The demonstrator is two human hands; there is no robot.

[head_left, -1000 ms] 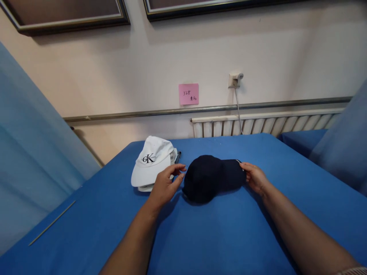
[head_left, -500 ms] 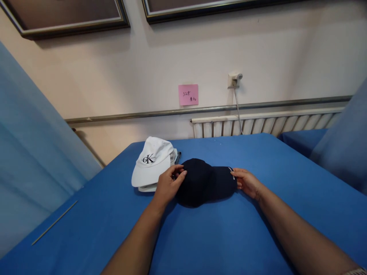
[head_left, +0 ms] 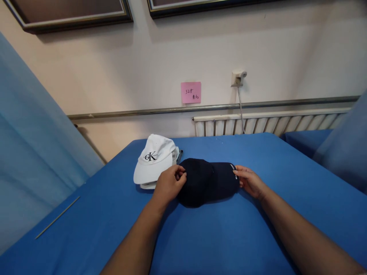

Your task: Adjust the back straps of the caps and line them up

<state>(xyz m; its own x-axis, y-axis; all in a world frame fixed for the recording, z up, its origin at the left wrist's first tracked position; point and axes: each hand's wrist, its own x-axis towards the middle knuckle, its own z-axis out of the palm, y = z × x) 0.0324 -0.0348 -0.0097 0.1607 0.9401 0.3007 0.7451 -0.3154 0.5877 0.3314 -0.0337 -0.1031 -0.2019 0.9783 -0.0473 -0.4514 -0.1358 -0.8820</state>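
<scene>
A dark navy baseball cap rests on the blue-covered table, its brim pointing right. My right hand grips the brim's edge between thumb and fingers, beside small white lettering. At the opposite end, my left hand pinches the side of the crown with thumb and fingertips. Just behind my left hand sits a white cap with a black "CK" logo, stacked on other light caps that are mostly hidden.
On the table's left side lies a thin stick. Blue curtains hang at left and right. Beyond the table are a white radiator, a metal rail, a pink note and a plugged socket.
The navy cap's brim is tipped a little more toward me, showing more of its lettering. Both hands keep their hold. The whole view has shifted slightly.
</scene>
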